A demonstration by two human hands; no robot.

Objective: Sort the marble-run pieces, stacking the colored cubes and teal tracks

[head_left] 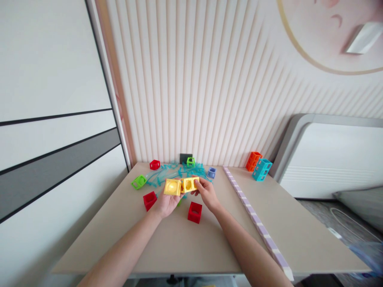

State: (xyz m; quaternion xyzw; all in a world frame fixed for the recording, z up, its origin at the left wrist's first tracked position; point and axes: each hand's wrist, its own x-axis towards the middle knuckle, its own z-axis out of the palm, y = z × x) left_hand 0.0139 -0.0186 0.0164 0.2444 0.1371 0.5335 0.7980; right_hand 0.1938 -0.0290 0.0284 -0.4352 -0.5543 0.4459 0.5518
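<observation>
My left hand (167, 203) grips a yellow cube block (172, 187) with a round recess in its face. My right hand (208, 191) pinches the end of another yellow block piece (188, 184), which looks like two joined cubes. The two yellow pieces meet above the middle of the table; whether they are locked together I cannot tell. A red cube block (194, 212) lies below and between my forearms. Beside my left hand is a second red cube block (149, 200). Part of a green piece (179, 203) shows under the hands.
Translucent teal track pieces (191, 170) lie scattered behind my hands, with green blocks (139, 182), a red block (154, 164) and a blue block (212, 172) around them. A purple-and-white strip (254, 217) runs along the table (209, 255). Orange (253, 161) and teal stacks (262, 170) stand at back right.
</observation>
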